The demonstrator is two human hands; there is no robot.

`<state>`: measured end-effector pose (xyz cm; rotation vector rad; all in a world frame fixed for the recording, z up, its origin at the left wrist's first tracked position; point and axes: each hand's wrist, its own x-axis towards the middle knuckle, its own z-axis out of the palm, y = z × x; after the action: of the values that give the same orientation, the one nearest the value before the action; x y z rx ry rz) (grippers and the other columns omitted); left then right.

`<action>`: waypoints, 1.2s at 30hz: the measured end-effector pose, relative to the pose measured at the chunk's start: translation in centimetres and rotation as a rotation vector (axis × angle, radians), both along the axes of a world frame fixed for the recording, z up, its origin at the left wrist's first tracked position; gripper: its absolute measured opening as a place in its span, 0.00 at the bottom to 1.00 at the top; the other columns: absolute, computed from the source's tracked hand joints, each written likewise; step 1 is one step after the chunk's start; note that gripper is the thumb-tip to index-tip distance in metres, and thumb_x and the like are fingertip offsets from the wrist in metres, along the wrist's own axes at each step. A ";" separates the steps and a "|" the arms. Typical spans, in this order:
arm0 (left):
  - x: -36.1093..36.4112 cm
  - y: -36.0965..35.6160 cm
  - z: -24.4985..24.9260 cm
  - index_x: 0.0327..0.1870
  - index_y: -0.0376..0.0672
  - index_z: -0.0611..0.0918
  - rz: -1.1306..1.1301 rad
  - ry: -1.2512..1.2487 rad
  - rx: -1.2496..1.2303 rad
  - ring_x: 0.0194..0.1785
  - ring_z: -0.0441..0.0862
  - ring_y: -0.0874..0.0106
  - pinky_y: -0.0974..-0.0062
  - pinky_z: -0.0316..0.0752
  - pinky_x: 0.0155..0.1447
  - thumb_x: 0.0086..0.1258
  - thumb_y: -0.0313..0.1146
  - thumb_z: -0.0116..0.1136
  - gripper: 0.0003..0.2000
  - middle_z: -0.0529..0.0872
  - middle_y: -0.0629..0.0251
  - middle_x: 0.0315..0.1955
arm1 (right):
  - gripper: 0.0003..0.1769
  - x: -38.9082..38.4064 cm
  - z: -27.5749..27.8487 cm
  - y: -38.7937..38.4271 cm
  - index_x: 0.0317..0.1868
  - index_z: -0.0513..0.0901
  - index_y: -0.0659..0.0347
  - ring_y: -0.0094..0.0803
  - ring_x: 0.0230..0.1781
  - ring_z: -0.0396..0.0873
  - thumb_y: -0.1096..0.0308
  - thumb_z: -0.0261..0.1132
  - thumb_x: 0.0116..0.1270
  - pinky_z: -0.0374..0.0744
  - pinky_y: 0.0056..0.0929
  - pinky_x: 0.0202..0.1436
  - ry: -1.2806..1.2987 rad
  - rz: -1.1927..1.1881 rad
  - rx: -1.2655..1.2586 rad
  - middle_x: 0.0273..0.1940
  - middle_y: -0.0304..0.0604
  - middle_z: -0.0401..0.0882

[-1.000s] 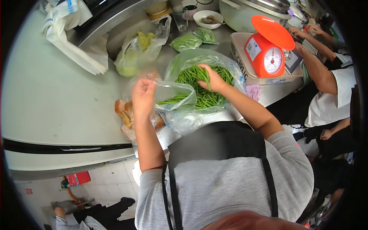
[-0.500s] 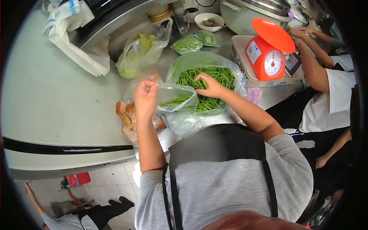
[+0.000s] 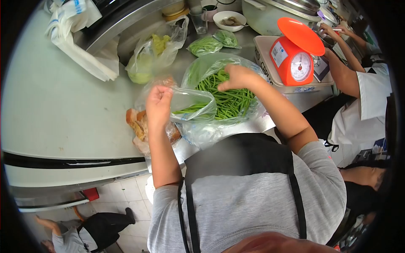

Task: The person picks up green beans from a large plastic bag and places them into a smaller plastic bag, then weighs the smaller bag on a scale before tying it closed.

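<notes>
My left hand is closed on the rim of a small clear plastic bag, holding its mouth open. Some green beans lie inside that bag. Beside it, a large clear plastic bag sits open, filled with long green beans. My right hand hovers over the far side of the bean pile, thumb and fingers apart, with nothing visible between them. Its fingertips are partly hidden from view. Bread in a clear bag lies left of my left forearm.
An orange scale stands on a lidded box at the right. Behind the beans lie small bagged greens, a bag of lettuce and a white bowl. People work at the far right; another person is at lower left.
My right hand has lifted out of the beans and moved up and right, its fingers spreading. The left hand keeps its grip on the small bag. The person at lower left has shifted.
</notes>
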<state>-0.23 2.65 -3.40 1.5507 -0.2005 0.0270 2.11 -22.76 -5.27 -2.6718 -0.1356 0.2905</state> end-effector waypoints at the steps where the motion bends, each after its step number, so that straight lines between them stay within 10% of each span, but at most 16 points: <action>1: 0.0 0.0 -0.1 0.29 0.41 0.71 0.006 0.006 0.013 0.27 0.64 0.86 0.88 0.60 0.33 0.59 0.26 0.51 0.03 0.71 0.75 0.23 | 0.42 -0.3 -0.2 0.0 0.48 0.66 0.71 0.45 0.42 0.74 0.47 0.68 0.39 0.71 0.30 0.47 0.080 0.033 -0.136 0.42 0.59 0.73; 3: 0.3 0.2 -0.3 0.29 0.41 0.70 0.023 0.011 0.037 0.27 0.64 0.86 0.88 0.60 0.33 0.59 0.26 0.51 0.03 0.71 0.75 0.23 | 0.55 -0.9 -0.9 0.7 0.56 0.57 0.72 0.46 0.51 0.68 0.44 0.70 0.33 0.67 0.33 0.52 0.231 0.079 -0.222 0.48 0.59 0.69; 8: 0.4 0.3 -0.6 0.29 0.41 0.71 0.008 0.004 0.023 0.27 0.64 0.86 0.88 0.60 0.33 0.59 0.26 0.52 0.03 0.71 0.75 0.23 | 0.43 -2.0 -7.4 4.1 0.57 0.58 0.64 0.47 0.55 0.59 0.58 0.67 0.40 0.60 0.40 0.54 -0.074 0.222 -0.347 0.52 0.52 0.64; 20: 0.3 0.5 -0.7 0.29 0.40 0.71 0.033 -0.042 0.031 0.26 0.64 0.86 0.88 0.60 0.31 0.60 0.27 0.51 0.03 0.71 0.75 0.23 | 0.19 -1.9 -5.6 1.8 0.42 0.72 0.64 0.35 0.37 0.74 0.75 0.57 0.45 0.70 0.27 0.45 -0.291 0.027 0.840 0.35 0.48 0.76; 36: 0.3 0.0 -0.6 0.28 0.40 0.70 0.010 -0.023 0.006 0.28 0.66 0.85 0.87 0.62 0.35 0.60 0.26 0.51 0.03 0.72 0.74 0.23 | 0.09 -0.6 -8.6 2.0 0.30 0.72 0.62 0.22 0.30 0.72 0.79 0.61 0.48 0.72 0.23 0.38 -0.257 -0.138 1.154 0.27 0.36 0.74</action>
<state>0.11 2.65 -4.00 1.5577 -0.2114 0.0527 1.46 -20.71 -13.88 -1.5433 -0.1371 -0.1581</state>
